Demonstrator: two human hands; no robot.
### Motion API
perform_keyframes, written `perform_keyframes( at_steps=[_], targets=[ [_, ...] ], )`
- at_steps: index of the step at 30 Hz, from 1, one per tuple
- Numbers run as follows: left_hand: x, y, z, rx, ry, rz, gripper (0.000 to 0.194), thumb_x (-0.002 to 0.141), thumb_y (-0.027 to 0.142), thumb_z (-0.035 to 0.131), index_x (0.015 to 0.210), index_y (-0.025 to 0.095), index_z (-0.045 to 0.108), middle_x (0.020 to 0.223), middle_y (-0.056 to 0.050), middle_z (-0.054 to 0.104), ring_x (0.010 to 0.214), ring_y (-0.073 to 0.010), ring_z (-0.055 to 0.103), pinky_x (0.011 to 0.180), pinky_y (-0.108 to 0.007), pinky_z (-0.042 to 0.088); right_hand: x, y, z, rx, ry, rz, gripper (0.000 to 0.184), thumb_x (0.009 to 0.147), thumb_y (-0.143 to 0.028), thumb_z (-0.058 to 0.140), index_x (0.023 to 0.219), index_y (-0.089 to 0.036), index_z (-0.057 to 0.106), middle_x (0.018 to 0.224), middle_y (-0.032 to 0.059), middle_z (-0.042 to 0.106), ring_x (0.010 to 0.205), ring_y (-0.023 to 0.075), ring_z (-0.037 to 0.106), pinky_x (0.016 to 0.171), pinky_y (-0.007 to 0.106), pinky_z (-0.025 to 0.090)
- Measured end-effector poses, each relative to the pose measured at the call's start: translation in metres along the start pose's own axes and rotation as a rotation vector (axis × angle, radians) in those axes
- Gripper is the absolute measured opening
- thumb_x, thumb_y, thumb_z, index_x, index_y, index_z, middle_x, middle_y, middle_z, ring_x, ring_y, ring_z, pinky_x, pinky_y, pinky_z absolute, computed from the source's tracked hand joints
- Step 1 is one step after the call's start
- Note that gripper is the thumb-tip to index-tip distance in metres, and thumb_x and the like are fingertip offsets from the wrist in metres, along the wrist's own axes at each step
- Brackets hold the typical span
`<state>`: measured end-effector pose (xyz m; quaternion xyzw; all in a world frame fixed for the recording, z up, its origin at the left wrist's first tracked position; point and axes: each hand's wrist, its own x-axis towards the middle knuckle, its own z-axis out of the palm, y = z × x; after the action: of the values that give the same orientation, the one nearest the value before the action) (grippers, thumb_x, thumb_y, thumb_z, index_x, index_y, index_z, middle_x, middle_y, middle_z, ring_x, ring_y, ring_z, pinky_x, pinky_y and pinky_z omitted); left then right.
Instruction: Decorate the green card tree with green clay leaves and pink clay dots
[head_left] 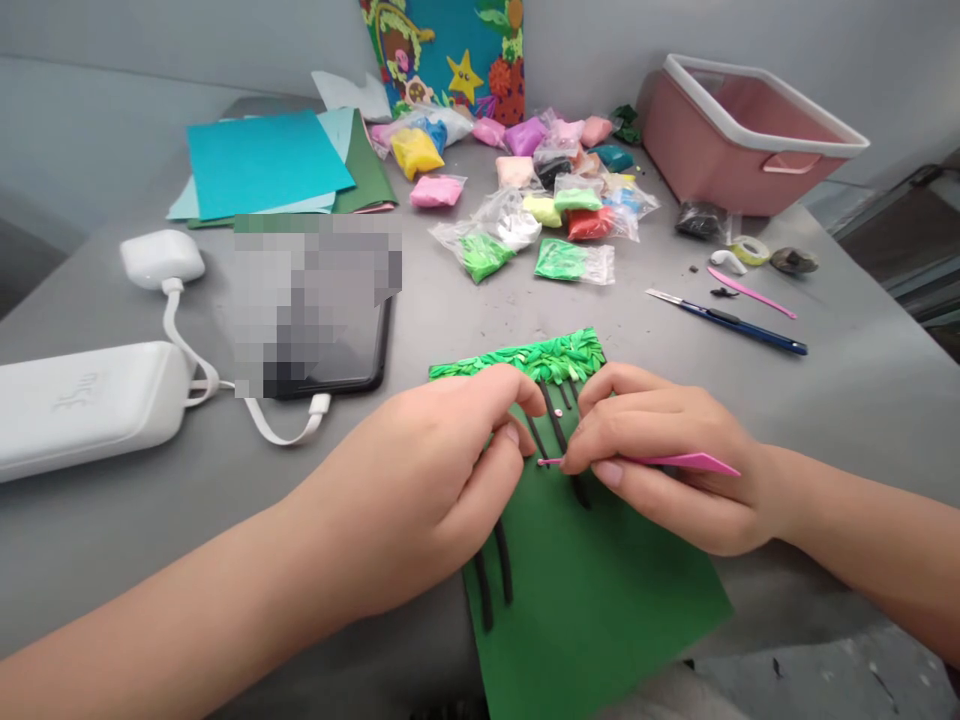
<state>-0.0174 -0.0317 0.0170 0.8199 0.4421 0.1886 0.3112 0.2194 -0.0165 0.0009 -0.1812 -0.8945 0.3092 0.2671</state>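
A green sheet lies on the grey table before me, with bright green clay leaves along its far edge and black clay strips running down it. My right hand pinches a pink modelling tool, its tip pointing left over a black strip. My left hand rests on the sheet with fingers curled and fingertips pressed together near the tool's tip; what they hold, if anything, is hidden.
Several small bags of coloured clay lie at the back, next to a pink bin. A blue-handled tool and another pink tool lie right. A phone, white power bank and coloured paper sit left.
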Motion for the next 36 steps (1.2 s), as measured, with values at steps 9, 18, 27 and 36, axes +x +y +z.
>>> perform_keyframes(
  at_steps=[9, 18, 27, 36],
  targets=[
    [-0.003, 0.001, -0.002, -0.007, -0.012, 0.02, 0.019, 0.096, 0.018, 0.044, 0.097, 0.021, 0.062, 0.084, 0.0, 0.074, 0.077, -0.0178, 0.067, 0.07, -0.028, 0.044, -0.001, 0.001, 0.0, -0.013, -0.003, 0.008, 0.023, 0.093, -0.005, 0.046, 0.102, -0.017, 0.063, 0.082, 0.0034, 0.071, 0.07, 0.0128, 0.054, 0.087, 0.037, 0.05],
    [-0.002, 0.002, -0.002, -0.008, -0.022, 0.03, 0.02, 0.096, 0.018, 0.044, 0.097, 0.021, 0.063, 0.086, 0.0, 0.074, 0.077, -0.0174, 0.067, 0.069, -0.028, 0.044, -0.004, 0.003, 0.007, 0.001, 0.062, 0.022, 0.022, 0.094, -0.007, 0.044, 0.1, -0.019, 0.062, 0.08, 0.0021, 0.069, 0.071, 0.0135, 0.054, 0.086, 0.036, 0.049],
    [-0.001, 0.002, -0.003, -0.031, -0.054, -0.031, 0.02, 0.096, 0.019, 0.045, 0.097, 0.021, 0.065, 0.088, -0.001, 0.075, 0.082, -0.019, 0.069, 0.071, -0.029, 0.045, -0.001, -0.004, -0.006, 0.02, 0.059, 0.008, 0.023, 0.093, -0.009, 0.044, 0.1, -0.018, 0.063, 0.081, 0.0038, 0.071, 0.069, 0.0134, 0.058, 0.084, 0.038, 0.051],
    [-0.005, -0.002, 0.0, -0.284, 0.161, -0.107, 0.022, 0.092, 0.015, 0.051, 0.104, 0.028, 0.064, 0.101, -0.002, 0.073, 0.096, -0.0219, 0.07, 0.084, -0.033, 0.053, -0.007, 0.001, -0.002, 0.107, 0.33, 0.158, 0.027, 0.101, -0.021, 0.044, 0.093, -0.021, 0.069, 0.087, 0.0059, 0.07, 0.087, 0.0202, 0.063, 0.085, 0.039, 0.05]
  ],
)
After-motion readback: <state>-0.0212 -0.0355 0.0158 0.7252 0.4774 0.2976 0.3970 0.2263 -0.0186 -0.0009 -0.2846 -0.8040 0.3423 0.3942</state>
